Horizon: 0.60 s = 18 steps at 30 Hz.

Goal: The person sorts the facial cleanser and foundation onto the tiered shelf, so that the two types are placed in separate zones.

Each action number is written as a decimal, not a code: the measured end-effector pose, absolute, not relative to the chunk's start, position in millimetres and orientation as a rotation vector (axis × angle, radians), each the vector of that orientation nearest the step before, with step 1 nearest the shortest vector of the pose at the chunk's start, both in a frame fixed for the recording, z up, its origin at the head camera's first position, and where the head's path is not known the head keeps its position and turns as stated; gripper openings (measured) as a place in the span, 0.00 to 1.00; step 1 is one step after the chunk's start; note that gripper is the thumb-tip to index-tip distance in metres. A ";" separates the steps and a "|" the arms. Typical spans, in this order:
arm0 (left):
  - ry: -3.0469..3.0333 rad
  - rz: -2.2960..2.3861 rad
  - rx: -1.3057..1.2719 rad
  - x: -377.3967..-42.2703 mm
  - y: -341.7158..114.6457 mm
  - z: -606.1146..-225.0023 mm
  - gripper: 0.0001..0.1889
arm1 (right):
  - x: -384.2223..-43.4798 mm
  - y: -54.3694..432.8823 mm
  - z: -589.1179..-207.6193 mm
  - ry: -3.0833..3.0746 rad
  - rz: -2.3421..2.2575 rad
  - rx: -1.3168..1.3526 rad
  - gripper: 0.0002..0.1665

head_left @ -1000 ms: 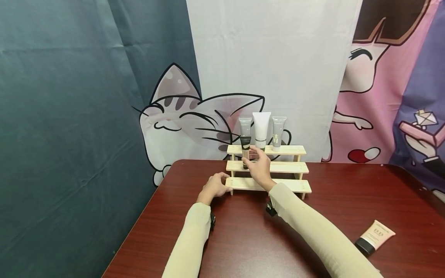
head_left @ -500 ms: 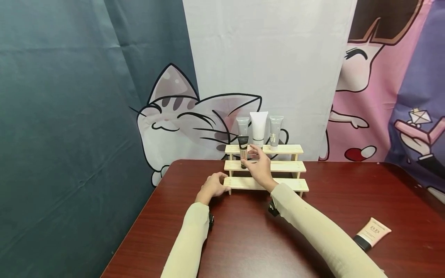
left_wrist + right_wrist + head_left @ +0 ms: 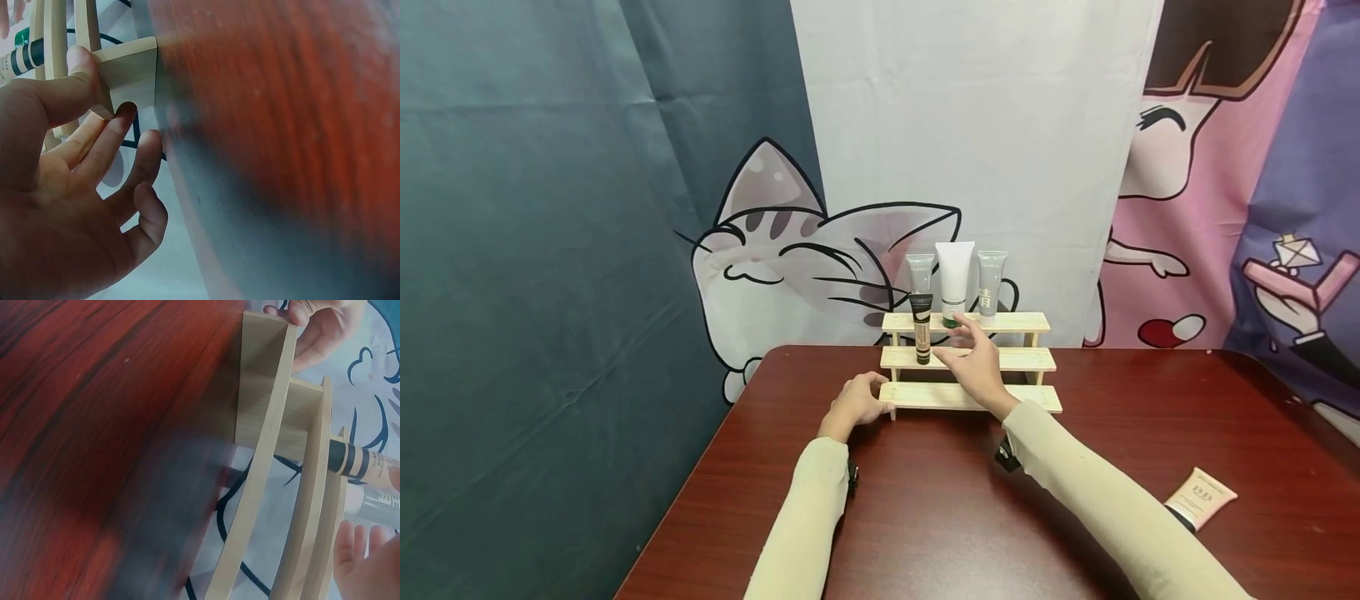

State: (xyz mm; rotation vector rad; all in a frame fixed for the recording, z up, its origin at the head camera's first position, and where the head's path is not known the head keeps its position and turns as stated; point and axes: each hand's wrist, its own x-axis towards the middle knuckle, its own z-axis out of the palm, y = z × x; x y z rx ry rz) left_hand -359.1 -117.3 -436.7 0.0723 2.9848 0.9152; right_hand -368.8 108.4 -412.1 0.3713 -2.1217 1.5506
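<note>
A three-tier wooden stand [image 3: 970, 397] stands at the table's back. My left hand [image 3: 856, 402] holds the left end of its lowest tier; in the left wrist view the thumb lies over the board and fingertips touch the end from the other side. A slim beige concealer tube with black ends [image 3: 922, 330] stands upright on the middle tier, at the left. Just right of it is my right hand [image 3: 976, 367], fingers spread and holding nothing. On the top tier stand a white squeeze tube [image 3: 954, 279] and two grey tubes, left [image 3: 920, 273] and right [image 3: 991, 282].
A beige BB cream tube with a black cap [image 3: 1201, 497] lies on the dark red table [image 3: 940, 517] at the right, partly behind my right sleeve. A printed cloth backdrop [image 3: 1000, 125] hangs behind the table.
My right hand has come off the concealer tube and moved slightly right, leaving it standing on the middle tier. The left hand stays at the stand. The head view has shifted slightly.
</note>
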 end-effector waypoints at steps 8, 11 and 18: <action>2.993 0.915 0.088 -358.9 -117.7 -435.7 0.26 | -360.4 122.4 -411.1 -2.157 1.527 0.351 0.38; 2.997 0.912 0.092 -359.1 -117.8 -435.8 0.26 | -357.4 126.4 -411.1 -2.168 1.506 0.324 0.38; 2.995 0.896 0.081 -359.5 -116.3 -435.0 0.26 | -353.1 135.8 -412.9 -2.187 1.506 0.300 0.37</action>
